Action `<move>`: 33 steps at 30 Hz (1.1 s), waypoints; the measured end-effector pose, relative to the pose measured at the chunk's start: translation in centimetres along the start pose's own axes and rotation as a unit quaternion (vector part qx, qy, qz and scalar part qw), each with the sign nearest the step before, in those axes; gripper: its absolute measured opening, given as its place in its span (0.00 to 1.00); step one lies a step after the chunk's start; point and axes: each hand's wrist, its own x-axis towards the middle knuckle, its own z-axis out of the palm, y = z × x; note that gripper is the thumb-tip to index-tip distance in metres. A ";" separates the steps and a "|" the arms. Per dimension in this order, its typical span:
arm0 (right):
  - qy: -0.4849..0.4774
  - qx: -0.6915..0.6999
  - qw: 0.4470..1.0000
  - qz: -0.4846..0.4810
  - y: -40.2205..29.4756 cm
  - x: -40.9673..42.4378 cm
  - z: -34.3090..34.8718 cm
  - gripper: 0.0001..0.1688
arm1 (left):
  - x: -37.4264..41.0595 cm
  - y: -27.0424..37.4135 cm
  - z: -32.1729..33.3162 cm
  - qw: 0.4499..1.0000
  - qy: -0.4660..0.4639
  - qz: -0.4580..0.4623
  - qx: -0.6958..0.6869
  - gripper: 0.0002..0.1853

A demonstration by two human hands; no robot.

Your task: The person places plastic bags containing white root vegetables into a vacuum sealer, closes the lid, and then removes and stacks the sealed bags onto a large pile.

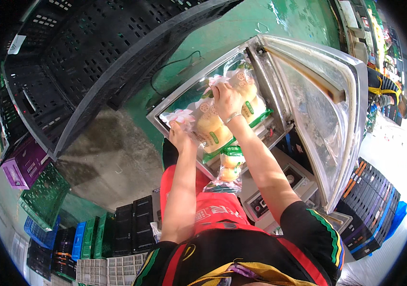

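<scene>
Before me stands a chamber machine, perhaps a vacuum sealer, with its metal-rimmed bed uncovered and its clear lid raised at the right. Two printed clear plastic bags of pale round items lie side by side in it. My left hand pinches the open-looking end of the nearer bag. Over the upper end of the farther bag rests my right hand, a bracelet on its wrist; its fingertips are partly hidden. A third, similar bag lies against the machine's near edge, by my red apron.
Large black perforated crates rise at the upper left. Green, purple and black crates stand at the lower left. Folded crates are stacked at the right. Another person's arm shows at the far right. A cable lies behind the machine.
</scene>
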 end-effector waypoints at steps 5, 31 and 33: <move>-0.032 -0.029 0.999 0.007 0.4 1.4 0.1 0.11 | 0.8 -0.9 0.6 0.997 0.074 0.009 -0.008 0.22; -0.020 -0.060 0.935 -0.349 2.5 3.9 -0.3 0.15 | 0.9 0.6 2.9 0.984 0.176 -0.013 -0.040 0.19; -0.008 -0.029 0.946 -0.322 2.7 3.4 -0.3 0.14 | 1.2 0.3 2.7 0.981 0.193 -0.026 -0.024 0.22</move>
